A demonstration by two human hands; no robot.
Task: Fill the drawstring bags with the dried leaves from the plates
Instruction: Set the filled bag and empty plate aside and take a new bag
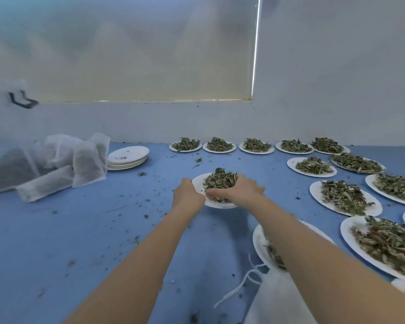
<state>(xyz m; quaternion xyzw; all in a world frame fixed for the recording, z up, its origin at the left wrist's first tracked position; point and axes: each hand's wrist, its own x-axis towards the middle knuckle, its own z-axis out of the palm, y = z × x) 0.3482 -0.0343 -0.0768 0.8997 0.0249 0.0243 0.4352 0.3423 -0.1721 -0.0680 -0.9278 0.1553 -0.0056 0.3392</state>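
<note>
Our left hand (189,192) grips the near-left rim of a round white paper plate (198,181) on the blue desk (80,230), while our right hand (236,190) curls over its heap of dried green leaves (219,178), seemingly gathering them. A white mesh drawstring bag (278,298) lies near our right forearm. Filled white mesh bags (63,164) sit far left beside stacked empty white plates (128,157); more leaf-laden plates (345,198) line the right.
</note>
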